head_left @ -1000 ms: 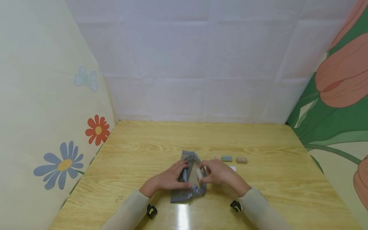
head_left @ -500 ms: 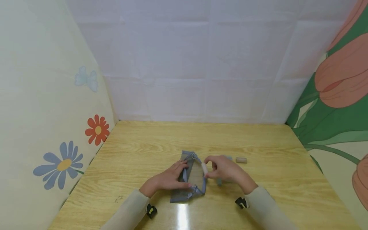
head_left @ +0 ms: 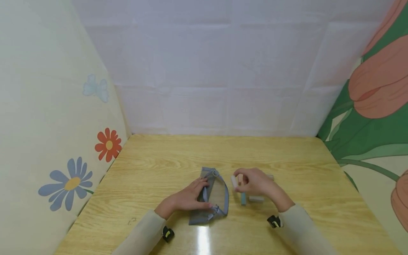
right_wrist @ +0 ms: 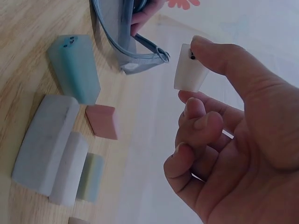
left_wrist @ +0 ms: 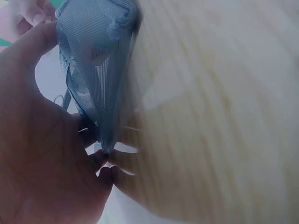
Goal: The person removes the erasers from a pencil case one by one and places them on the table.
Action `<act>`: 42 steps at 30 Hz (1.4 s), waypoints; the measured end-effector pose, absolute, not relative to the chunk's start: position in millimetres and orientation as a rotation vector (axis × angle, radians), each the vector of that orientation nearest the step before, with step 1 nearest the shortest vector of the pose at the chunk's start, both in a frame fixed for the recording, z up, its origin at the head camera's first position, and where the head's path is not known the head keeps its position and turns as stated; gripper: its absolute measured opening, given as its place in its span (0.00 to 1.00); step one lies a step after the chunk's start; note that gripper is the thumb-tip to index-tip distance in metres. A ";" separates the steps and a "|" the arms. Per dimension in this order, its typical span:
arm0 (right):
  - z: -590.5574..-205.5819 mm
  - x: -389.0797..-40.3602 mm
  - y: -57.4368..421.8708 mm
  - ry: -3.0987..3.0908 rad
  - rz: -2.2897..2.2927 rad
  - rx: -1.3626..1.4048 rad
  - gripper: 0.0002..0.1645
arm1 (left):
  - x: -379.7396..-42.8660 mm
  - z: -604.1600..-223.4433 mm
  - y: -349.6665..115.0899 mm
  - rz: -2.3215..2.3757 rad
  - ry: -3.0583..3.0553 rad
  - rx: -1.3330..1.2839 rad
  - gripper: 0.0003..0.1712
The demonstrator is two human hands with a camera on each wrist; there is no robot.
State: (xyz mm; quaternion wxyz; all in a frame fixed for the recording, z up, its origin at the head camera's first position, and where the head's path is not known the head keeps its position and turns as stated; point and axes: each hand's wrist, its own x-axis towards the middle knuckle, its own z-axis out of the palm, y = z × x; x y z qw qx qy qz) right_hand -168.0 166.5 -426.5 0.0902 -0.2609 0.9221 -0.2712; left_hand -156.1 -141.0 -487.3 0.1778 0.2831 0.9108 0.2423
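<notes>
A grey-blue mesh pouch (head_left: pixel 226 198) lies on the table with its zippered mouth spread wide toward the right. My left hand (head_left: pixel 189 198) holds it, thumb at the near end and fingers over the far part; in the left wrist view the mesh (left_wrist: pixel 96 70) stretches between thumb and fingers. Just right of the pouch, my right hand (head_left: pixel 256 184) pinches a small white eraser-like block (right_wrist: pixel 189 72) between thumb and fingertips. Small black marks show on its end. Below that hand stand a teal block (right_wrist: pixel 74 70) and a pink block (right_wrist: pixel 103 121).
More pastel blocks sit close together: a grey one (right_wrist: pixel 46 144), a white one (right_wrist: pixel 70 170) and a yellow-green one (right_wrist: pixel 91 177). A brownish block (head_left: pixel 270 176) is partly behind the right hand. A white sheet (head_left: pixel 216 88) hangs behind the wooden table (head_left: pixel 153 156).
The right hand has moved right, carrying the white block from over the pouch's mouth to beside it. The left hand and the pouch stay in place.
</notes>
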 end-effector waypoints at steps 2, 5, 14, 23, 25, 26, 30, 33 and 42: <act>-425.8 -168.0 168.9 2.735 -0.806 -0.755 0.27 | -156.2 -488.2 -141.0 0.685 2.573 0.800 0.53; -425.2 -167.9 172.7 2.736 -0.803 -0.733 0.26 | -156.2 -489.1 -140.9 0.687 2.570 0.793 0.53; -424.0 -167.5 187.3 2.765 -0.836 -0.740 0.28 | -155.1 -485.2 -140.6 0.689 2.573 0.799 0.54; -424.7 -169.9 200.5 2.787 -0.865 -0.746 0.26 | -155.2 -483.2 -140.0 0.676 2.588 0.808 0.54; -424.2 -170.0 203.3 2.794 -0.848 -0.737 0.26 | -154.9 -483.0 -139.8 0.674 2.586 0.805 0.54; -423.9 -169.9 204.6 2.793 -0.844 -0.720 0.26 | -154.7 -483.1 -139.7 0.675 2.584 0.803 0.54; -421.3 -169.3 209.4 2.785 -0.846 -0.693 0.27 | -154.2 -483.5 -139.7 0.679 2.577 0.789 0.54; -420.8 -169.3 213.7 2.779 -0.858 -0.681 0.27 | -153.9 -483.3 -139.9 0.681 2.578 0.792 0.54; -422.9 -169.4 226.3 2.775 -0.876 -0.628 0.28 | -153.2 -482.5 -140.1 0.686 2.570 0.793 0.55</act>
